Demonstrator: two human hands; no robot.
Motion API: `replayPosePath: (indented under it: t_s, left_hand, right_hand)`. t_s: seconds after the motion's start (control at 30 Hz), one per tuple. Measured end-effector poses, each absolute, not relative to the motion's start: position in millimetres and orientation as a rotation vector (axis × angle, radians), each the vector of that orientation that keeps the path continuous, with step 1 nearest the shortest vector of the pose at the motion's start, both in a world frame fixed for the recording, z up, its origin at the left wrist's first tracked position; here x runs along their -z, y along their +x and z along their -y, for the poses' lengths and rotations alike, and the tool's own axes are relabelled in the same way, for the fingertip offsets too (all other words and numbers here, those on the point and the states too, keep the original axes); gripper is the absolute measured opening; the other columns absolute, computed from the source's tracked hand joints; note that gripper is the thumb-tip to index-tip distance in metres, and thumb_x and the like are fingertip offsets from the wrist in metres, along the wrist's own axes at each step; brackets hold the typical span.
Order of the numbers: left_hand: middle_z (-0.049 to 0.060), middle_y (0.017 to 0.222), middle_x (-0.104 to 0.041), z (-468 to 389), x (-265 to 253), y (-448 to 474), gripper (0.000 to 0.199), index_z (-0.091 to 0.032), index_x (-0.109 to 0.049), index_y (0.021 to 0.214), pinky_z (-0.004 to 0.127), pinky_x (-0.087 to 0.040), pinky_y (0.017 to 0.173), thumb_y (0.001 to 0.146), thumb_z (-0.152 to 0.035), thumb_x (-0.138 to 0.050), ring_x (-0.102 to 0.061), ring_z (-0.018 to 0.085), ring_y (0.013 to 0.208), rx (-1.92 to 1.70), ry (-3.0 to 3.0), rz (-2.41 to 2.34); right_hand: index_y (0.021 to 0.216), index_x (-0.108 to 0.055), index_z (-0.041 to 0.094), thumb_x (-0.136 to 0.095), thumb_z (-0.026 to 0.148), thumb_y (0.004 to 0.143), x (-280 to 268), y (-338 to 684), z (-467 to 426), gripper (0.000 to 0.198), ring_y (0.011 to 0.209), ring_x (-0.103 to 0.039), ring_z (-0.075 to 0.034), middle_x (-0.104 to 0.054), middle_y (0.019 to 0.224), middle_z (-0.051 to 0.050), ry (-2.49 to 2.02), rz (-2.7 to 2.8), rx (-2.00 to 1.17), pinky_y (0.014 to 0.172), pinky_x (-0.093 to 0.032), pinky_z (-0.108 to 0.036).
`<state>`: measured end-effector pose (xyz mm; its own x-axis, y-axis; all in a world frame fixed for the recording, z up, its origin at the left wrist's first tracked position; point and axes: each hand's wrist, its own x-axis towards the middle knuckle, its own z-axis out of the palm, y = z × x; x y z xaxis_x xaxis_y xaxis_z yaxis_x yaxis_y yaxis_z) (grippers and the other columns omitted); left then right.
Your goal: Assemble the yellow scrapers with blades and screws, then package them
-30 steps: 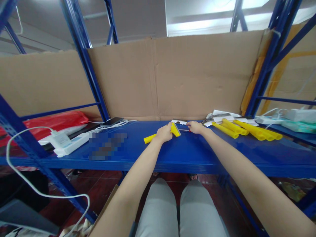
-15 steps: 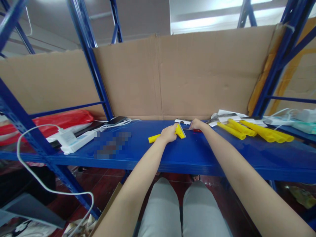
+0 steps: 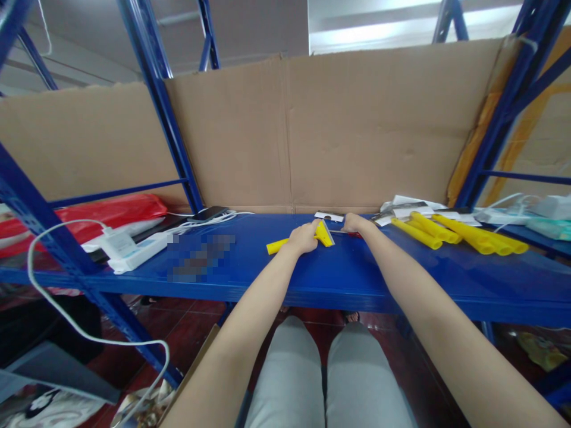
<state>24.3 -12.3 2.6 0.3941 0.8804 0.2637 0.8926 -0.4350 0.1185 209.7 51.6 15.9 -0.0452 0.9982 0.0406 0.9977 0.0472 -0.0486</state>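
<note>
My left hand (image 3: 304,238) is closed around a yellow scraper (image 3: 277,246), whose handle end sticks out to the left. Its wide head with a pale blade edge points right, toward my other hand. My right hand (image 3: 354,223) grips a screwdriver (image 3: 338,232) with a thin metal shaft; a bit of red handle shows under the fingers. The shaft runs left to the scraper's head, though whether the tip touches it is too small to tell. Just behind the hands lies a small white piece with dark spots (image 3: 329,217).
Several yellow tubular handles (image 3: 464,235) lie at the right of the blue shelf (image 3: 267,285), by white papers and flat dark pieces (image 3: 414,208). To the left are a power strip (image 3: 140,252), cables, a phone (image 3: 212,214) and a red bag (image 3: 111,217). Cardboard (image 3: 357,131) stands behind.
The camera view has shifted slightly. Both hands keep their grips, on the scraper and the screwdriver, in nearly the same place.
</note>
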Motion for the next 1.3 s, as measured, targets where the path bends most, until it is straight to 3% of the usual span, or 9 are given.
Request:
replayPosePath:
  t_s: [0.27, 0.47, 1.03, 1.3]
  left_hand:
    - [0.009, 0.130, -0.059, 12.2, -2.9, 24.3, 0.064, -0.023, -0.035, 0.140, 0.034, -0.045, 0.096, 0.079, -0.015, -0.052, -0.054, 0.024, 0.121, 0.444, -2.576, 1.660]
    - [0.010, 0.130, -0.058, 14.2, -4.2, 24.3, 0.064, -0.023, -0.034, 0.141, 0.034, -0.046, 0.094, 0.080, -0.015, -0.051, -0.056, 0.025, 0.119, 0.451, -2.571, 1.666]
    - [0.010, 0.129, -0.059, 11.7, -2.6, 23.2, 0.065, -0.023, -0.034, 0.142, 0.034, -0.047, 0.093, 0.079, -0.014, -0.051, -0.057, 0.025, 0.117, 0.451, -2.592, 1.656]
    - [0.009, 0.129, -0.059, 12.4, -2.4, 23.8, 0.063, -0.023, -0.036, 0.141, 0.032, -0.046, 0.095, 0.080, -0.015, -0.052, -0.056, 0.024, 0.118, 0.464, -2.587, 1.660]
  right_hand:
    - [0.115, -0.066, 0.005, -0.056, 0.014, 0.079, -10.0, 210.5, -53.4, 0.038, 0.097, -0.067, -0.025, -0.069, 0.108, -0.021, -2.101, 2.228, -0.010, 0.076, -0.048, -0.025]
    - [0.112, -0.068, 0.006, -0.050, 0.017, 0.084, -7.3, 214.3, -50.4, 0.034, 0.089, -0.068, -0.022, -0.072, 0.098, -0.018, -2.085, 2.190, -0.020, 0.072, -0.047, -0.022]
    - [0.087, -0.074, 0.009, -0.048, 0.016, 0.085, -4.9, 222.7, -43.8, 0.026, 0.070, -0.066, -0.018, -0.072, 0.078, -0.011, -1.878, 2.034, -0.111, 0.067, -0.046, -0.022]
    - [0.073, -0.069, 0.008, -0.049, 0.009, 0.081, -9.7, 217.7, -40.1, 0.021, 0.065, -0.058, -0.015, -0.067, 0.071, -0.009, -1.805, 2.035, -0.142, 0.059, -0.038, -0.022]
